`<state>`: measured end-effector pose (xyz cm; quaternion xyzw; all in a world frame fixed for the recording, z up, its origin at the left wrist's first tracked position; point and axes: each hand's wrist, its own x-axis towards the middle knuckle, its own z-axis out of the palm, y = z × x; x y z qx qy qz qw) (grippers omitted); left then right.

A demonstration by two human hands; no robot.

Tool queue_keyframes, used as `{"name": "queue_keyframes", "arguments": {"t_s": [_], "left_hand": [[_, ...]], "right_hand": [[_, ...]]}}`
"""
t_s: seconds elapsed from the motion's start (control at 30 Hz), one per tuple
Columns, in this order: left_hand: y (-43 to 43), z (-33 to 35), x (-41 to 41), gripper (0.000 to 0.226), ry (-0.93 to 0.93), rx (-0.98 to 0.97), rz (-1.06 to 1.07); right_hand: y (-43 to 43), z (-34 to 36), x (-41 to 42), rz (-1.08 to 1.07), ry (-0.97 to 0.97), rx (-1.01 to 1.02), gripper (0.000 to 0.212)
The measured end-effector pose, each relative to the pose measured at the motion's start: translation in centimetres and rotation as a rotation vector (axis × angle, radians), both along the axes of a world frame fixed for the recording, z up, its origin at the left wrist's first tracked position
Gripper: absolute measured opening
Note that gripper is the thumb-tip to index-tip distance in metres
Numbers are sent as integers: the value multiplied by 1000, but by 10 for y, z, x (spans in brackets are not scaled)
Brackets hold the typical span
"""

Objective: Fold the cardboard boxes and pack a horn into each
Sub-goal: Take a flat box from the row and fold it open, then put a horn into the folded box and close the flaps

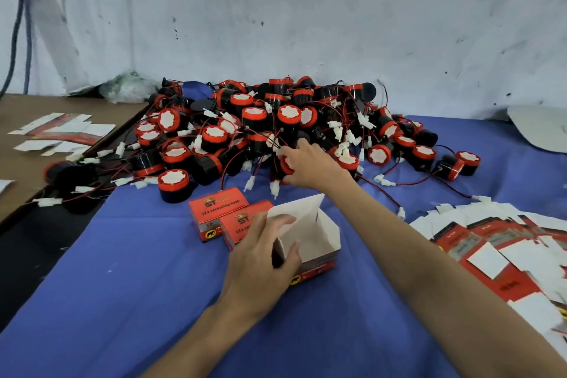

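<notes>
The left hand [264,255] grips the open box [319,242] by its left wall, with the fingers over the raised flap and the thumb on the near side. The right hand [310,166] reaches beyond the open box, well apart from the left, and its fingers curl round a horn [285,166]. That horn lies at the near edge of the pile of horns [276,126] behind the open box. Two closed boxes [219,213] stand just left of the open box. To its right, flat box blanks [491,242] lie fanned out. The open box rests on a blue cloth [122,285].
</notes>
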<state>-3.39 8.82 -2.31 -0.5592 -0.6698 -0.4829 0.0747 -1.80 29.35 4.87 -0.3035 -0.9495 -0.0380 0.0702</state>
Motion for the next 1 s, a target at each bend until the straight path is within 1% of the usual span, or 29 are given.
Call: {"name": "queue_keyframes", "arguments": {"t_s": [0.03, 0.07, 0.1, 0.13, 0.2, 0.23, 0.27, 0.33, 0.4, 0.43, 0.5, 0.53, 0.57, 0.63, 0.73, 0.77, 0.83, 0.87, 0.93, 1.0], "left_hand": [[0, 1, 0, 32, -16, 3, 3], [-1, 1, 0, 35, -25, 8, 3], [-1, 1, 0, 39, -32, 11, 5], [-1, 1, 1, 43, -39, 10, 10], [-1, 0, 1, 45, -50, 5, 15], [-1, -1, 1, 45, -56, 3, 15], [0, -1, 2, 44, -60, 0, 14], [0, -1, 2, 43, -63, -5, -3], [0, 0, 3, 43, -78, -14, -36], [0, 0, 3, 43, -87, -24, -59], [-1, 0, 3, 46, -96, -33, -97], [-1, 0, 3, 46, -106, -36, -108], [-1, 0, 3, 46, -125, -43, -119], [-1, 1, 3, 48, -170, -49, -152], [-1, 0, 2, 47, -222, -49, -201], [-1, -1, 1, 48, -232, -54, -209], [0, -2, 0, 50, -241, -62, -233], [0, -1, 0, 51, -248, -66, -253], [2, 1, 3, 52, -273, -67, -318], [2, 5, 8, 52, -352, -43, -403]], "right_hand": [[-3, 4, 6, -3, -18, -50, 48], [-7, 8, 14, 4, 6, -72, 41], [-11, 12, 24, 12, 86, -84, 32], [-17, 18, 36, -7, 191, -111, 32], [-31, 29, 63, -78, 421, -167, 48], [-40, 34, 77, -105, 477, -139, 53], [-49, 38, 91, -127, 491, -100, 59], [-69, 39, 112, -172, 457, -42, 68], [-86, 30, 122, -180, 384, -79, 66], [-93, 23, 125, -131, 335, -161, 62], [-103, 9, 127, 39, 222, -402, 54], [-105, 5, 128, 127, 183, -499, 56], [-106, 2, 131, 191, 155, -552, 62], [-105, 2, 138, 223, 114, -544, 72], [-103, 6, 148, 117, 30, -407, 66], [-103, 10, 150, 71, 34, -332, 65], [-106, 18, 154, 59, 150, -216, 69], [-108, 22, 155, 112, 250, -234, 68], [-117, 30, 153, 313, 397, -334, 58], [-126, 31, 143, 453, 383, -395, 58]]}}
